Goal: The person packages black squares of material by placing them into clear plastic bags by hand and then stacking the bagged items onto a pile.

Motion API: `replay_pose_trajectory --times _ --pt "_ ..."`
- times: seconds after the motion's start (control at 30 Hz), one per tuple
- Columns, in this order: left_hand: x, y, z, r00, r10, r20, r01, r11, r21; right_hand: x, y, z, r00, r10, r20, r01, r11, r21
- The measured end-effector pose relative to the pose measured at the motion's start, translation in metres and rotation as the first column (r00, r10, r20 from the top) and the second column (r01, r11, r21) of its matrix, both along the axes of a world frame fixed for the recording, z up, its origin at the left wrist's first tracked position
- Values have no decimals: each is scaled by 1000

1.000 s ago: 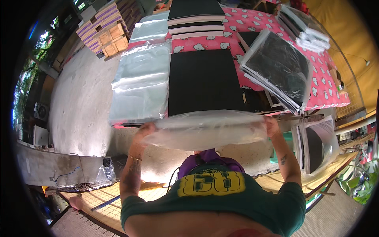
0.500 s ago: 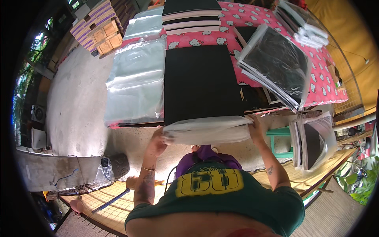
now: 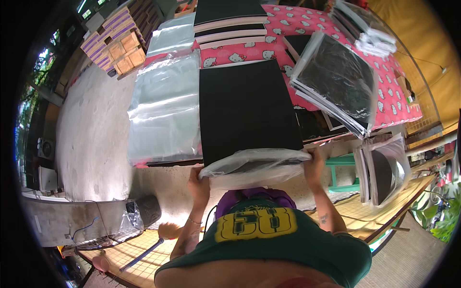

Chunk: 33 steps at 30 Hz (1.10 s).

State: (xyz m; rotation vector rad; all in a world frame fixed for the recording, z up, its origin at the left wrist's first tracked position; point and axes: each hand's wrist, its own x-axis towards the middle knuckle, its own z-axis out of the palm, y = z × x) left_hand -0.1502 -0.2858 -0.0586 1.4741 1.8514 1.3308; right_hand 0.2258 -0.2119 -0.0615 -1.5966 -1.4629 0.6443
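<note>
A large black board (image 3: 247,108) lies flat at the table's near side, its near end inside the mouth of a clear plastic sleeve (image 3: 252,176). My left hand (image 3: 199,185) is closed on the sleeve's left corner. On the opposite corner, my right hand (image 3: 313,164) grips the plastic, fingers partly hidden. The sleeve hangs over the table's near edge, between my hands and in front of my body. Left of the board lies a stack of flat clear sleeves (image 3: 164,115). Black boards in plastic (image 3: 336,79) are piled askew to the right.
More black boards with pale edges (image 3: 230,31) are stacked at the back of the pink patterned tablecloth (image 3: 281,21). Bagged boards (image 3: 384,168) stand by a green stool (image 3: 342,173) at the right. Cartons (image 3: 115,45) are piled far left, and a broom (image 3: 144,252) lies lower left.
The sleeve's mouth has opened wider and now covers the board's near end. Both hands have moved slightly toward me, and the view has shifted a little.
</note>
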Motion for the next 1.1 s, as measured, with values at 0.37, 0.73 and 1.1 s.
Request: replay_pose_trajectory --times 0.37,0.73,1.1 --pt "-68 102 235 600 -267 754 -94 913 398 6 110 226 -46 619 -784 -417 701 578" --pt "-99 297 95 -153 -276 949 3 960 279 -53 253 120 -176 111 -978 -137 981 136" --pt "-30 251 1 991 36 -128 5 950 311 -33 182 -29 836 -75 -544 221 953 207"
